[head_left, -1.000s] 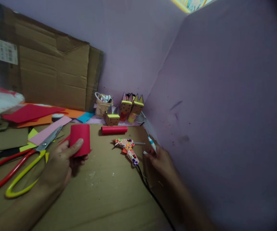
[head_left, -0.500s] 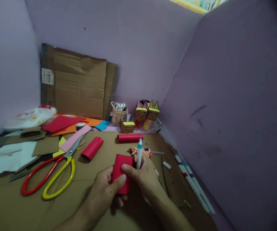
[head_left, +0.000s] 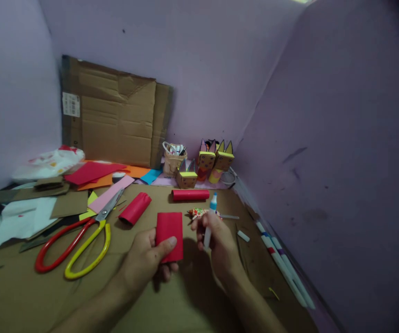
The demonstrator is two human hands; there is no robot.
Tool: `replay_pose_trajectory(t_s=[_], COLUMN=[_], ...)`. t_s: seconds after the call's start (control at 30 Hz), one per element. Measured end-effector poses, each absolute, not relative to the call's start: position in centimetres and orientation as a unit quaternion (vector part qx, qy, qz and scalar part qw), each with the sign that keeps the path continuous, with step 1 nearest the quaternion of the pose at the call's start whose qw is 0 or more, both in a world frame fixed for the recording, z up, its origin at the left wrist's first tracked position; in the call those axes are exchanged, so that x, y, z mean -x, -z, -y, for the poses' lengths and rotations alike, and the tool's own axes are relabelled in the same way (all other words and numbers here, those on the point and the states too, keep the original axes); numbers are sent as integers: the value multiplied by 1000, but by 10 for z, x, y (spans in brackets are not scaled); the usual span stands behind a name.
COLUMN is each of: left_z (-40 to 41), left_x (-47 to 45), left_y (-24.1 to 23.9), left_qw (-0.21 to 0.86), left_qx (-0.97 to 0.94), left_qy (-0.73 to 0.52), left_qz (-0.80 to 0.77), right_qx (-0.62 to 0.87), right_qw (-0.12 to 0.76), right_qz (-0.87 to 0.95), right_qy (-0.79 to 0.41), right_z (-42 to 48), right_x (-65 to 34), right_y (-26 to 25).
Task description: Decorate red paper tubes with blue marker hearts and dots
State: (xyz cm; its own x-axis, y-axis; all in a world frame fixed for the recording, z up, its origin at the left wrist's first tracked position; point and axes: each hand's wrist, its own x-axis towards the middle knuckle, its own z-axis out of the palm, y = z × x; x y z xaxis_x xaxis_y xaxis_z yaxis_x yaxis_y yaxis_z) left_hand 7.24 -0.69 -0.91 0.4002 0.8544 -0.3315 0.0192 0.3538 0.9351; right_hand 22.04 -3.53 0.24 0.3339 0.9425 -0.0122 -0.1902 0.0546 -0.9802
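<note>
My left hand (head_left: 147,259) is closed around a flattened red paper-covered tube (head_left: 169,233), thumb on its front and fingers behind it. My right hand (head_left: 216,236) grips a slim white marker (head_left: 213,203) with a blue upper end, tilted upward and apart from the red tube. Beyond the hands, a second red tube (head_left: 135,209) and a rolled red one (head_left: 190,195) lie on the cardboard. Partly behind my right hand is a patterned item (head_left: 197,212). A small white cap (head_left: 243,236) lies right of that hand.
Large scissors (head_left: 88,236) with red and yellow handles lie left, near coloured paper (head_left: 93,172) and cardboard scraps. White markers (head_left: 285,268) line the right wall. Behind stand a small basket (head_left: 174,164) and box-headed paper figures (head_left: 216,159). Cardboard sheets (head_left: 116,115) lean on the wall.
My right hand has let go of the red tube and moved right with the marker. My left hand still holds the tube, now slightly further left. The view has shifted a little.
</note>
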Motion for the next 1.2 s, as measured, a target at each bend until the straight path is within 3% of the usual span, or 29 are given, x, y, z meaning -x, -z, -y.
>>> replay_pose_trajectory(t_s=[0.17,0.43,0.7,0.9,1.07,1.2], left_z=[-6,-1,-1,0,5,5], left_x=[-67,-71,-73,-74,-78,-76], left_y=[8,12,13,12,13,12], left_qw=[686,695,704,731,746,729], left_qx=[-455,-456,-455,-448,-442,-451], left_qy=[-348,-332,-322,-300,-278,-284], left_qz=[-448,-445,-441,-419,-414,-430], right_qx=[456,440,318,464,486,498], right_qw=[630,664,723,692,635,660], right_qz=[311,334,361,399,426,405], right_qy=[-546,-505,-496,-383,-424,-392], right_z=[36,35,44,41,41,39], right_x=[-225,-216,-224,-220,-210,-213], right_y=[-6,1,-3,10,17,11])
